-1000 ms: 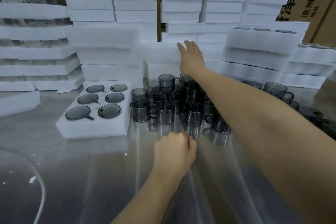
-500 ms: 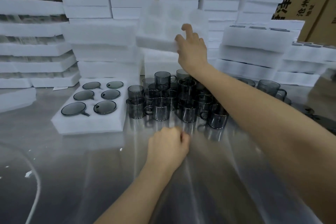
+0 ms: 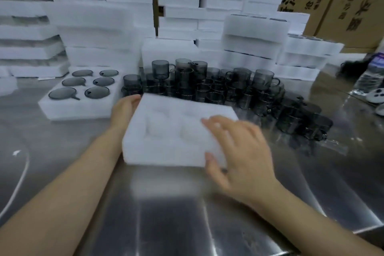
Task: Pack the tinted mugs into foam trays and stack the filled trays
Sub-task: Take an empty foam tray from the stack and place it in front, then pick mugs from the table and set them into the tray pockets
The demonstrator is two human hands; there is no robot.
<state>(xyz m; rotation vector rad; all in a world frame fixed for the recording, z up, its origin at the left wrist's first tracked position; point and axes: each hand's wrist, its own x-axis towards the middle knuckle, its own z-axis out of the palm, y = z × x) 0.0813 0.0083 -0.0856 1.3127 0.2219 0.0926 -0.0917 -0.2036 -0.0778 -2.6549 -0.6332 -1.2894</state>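
While both of my hands are on it, the empty foam tray sits on the bench straight in front of me, near the middle of the steel top, its hollows facing up and blurred. My left hand lies against the tray's left side near its far corner, fingers curled onto the upper edge, so it is pressed on the foam rather than closed round it. My right hand covers the tray's near right corner: the fingers are spread flat across the top, the thumb is tucked against the near side wall, and between them they pinch that corner. Whether the tray's underside fully touches the bench I cannot tell, since its near edge is smeared.

Just beyond the tray's far edge stands the crowd of tinted mugs, dark and see-through, some stacked on others, running off toward the bench's right edge. To the left of the tray, apart from it, lies a filled tray with six mugs sunk in its pockets, handles showing. Along the back edge rise stacks of foam trays, and brown cartons stand at the far right corner.
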